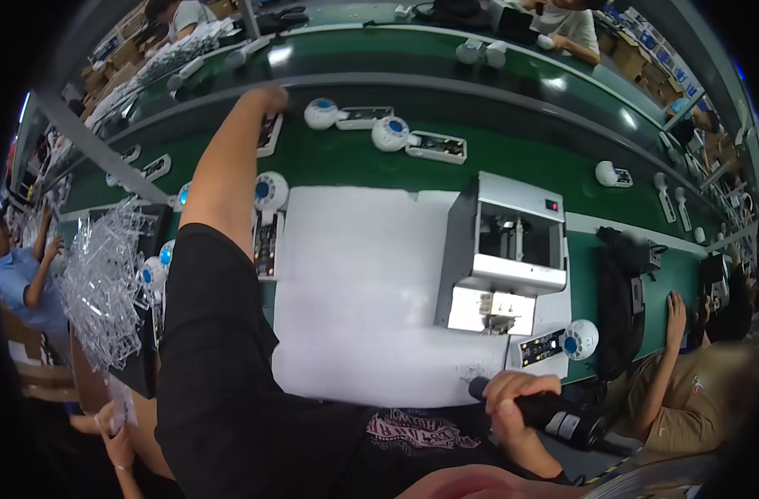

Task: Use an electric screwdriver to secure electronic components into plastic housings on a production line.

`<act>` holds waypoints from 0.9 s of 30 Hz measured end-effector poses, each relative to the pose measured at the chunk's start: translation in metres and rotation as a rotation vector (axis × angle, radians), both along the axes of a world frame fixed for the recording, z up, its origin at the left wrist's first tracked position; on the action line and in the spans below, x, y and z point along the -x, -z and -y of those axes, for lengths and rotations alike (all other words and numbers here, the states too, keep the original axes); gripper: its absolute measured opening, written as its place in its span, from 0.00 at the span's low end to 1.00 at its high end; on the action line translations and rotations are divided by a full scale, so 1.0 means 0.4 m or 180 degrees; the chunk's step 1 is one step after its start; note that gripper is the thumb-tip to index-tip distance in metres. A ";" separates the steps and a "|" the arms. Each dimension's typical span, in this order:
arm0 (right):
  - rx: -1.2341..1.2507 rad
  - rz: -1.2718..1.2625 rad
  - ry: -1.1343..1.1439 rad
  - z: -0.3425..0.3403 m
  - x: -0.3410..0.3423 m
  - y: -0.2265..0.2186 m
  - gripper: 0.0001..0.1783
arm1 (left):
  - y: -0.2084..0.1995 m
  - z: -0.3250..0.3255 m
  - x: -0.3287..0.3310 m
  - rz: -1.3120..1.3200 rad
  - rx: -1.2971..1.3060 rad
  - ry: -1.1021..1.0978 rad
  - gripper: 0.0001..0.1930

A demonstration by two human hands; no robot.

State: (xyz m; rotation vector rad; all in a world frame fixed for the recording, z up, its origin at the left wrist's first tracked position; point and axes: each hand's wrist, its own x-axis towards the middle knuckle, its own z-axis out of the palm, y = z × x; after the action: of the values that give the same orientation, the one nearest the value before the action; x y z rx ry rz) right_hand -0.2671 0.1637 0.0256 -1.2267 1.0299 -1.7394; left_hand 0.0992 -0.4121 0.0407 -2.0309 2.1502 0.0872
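My left arm stretches far across the workbench. My left hand (267,99) is over the belt, right at a white rectangular housing (269,137) with a circuit board inside; its fingers are blurred and hidden. Close to my body on the right, my right hand (512,406) wraps round a black electric screwdriver (567,424). Just above that hand, an opened white camera-like device (581,339) with a round head and exposed board lies beside a silver and black machine (519,229). Another such device (271,192) stands at the left edge of the white work sheet (354,283).
More round-headed devices (390,134) lie along the green belt (529,154). A heap of clear plastic parts (105,283) fills a black tray at left. A metal rail (396,81) crosses beyond the belt. Co-workers sit at left, at right (687,399) and across the line.
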 end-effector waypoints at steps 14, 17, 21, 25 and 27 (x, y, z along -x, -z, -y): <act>0.0433 -0.0486 -0.0082 0.012 -0.010 0.015 0.34 | -0.190 -0.794 0.246 -0.2070 0.1641 0.0871 0.37; 0.0205 -0.0073 -0.0456 0.042 0.010 0.026 0.20 | -0.076 -1.075 0.306 -0.2515 0.0753 0.0601 0.33; 0.0791 0.0285 0.0143 0.086 0.036 -0.074 0.13 | 0.024 -1.193 0.394 -0.2073 0.0235 0.0285 0.32; 0.1135 -0.0291 0.0849 0.149 0.002 -0.165 0.13 | 0.108 -1.219 0.409 -0.1910 0.0996 0.0229 0.31; 0.1325 -0.0462 0.0955 0.180 -0.019 -0.165 0.13 | 0.145 -1.203 0.381 -0.2422 0.1603 0.1010 0.31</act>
State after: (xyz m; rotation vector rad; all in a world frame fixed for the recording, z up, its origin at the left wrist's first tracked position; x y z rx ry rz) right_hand -0.2596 0.0919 0.0915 -1.5344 1.0049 -2.2037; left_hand -0.0533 0.0691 -0.0172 -2.0742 3.2190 0.3563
